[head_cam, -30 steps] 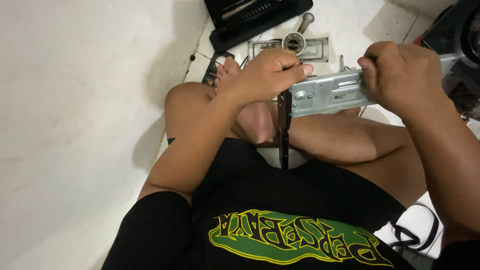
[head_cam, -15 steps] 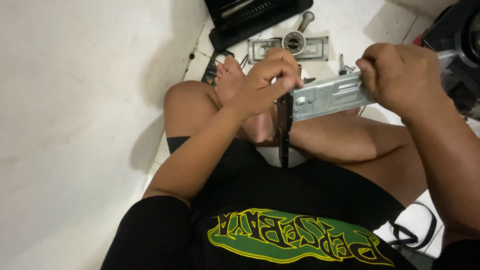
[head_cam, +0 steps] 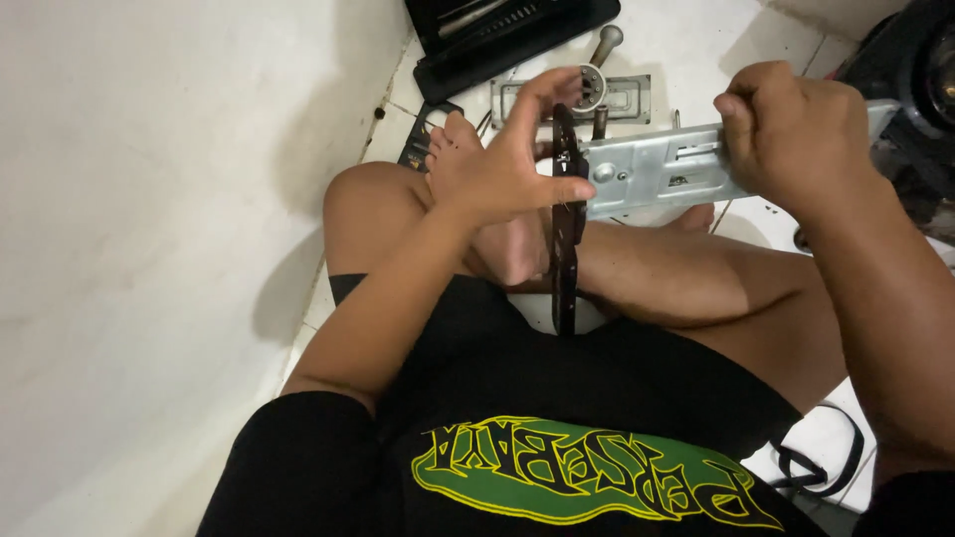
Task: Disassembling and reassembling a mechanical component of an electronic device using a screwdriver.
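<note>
2 hands work on one metal lock body, held in the air above the crossed legs. the right hand is clenched around its far end. the left hand is spread wide, thumb against the dark faceplate at the near end, fingers lifted off. this looks like a checking or fitting step on the lock; the next move likely calls for a firmer left grip on the plate. the body is a flat grey steel case with slots and a round rivet, its long black plate standing crosswise. beyond, on the tiled floor, lie another lock plate and a black tool case.
</note>
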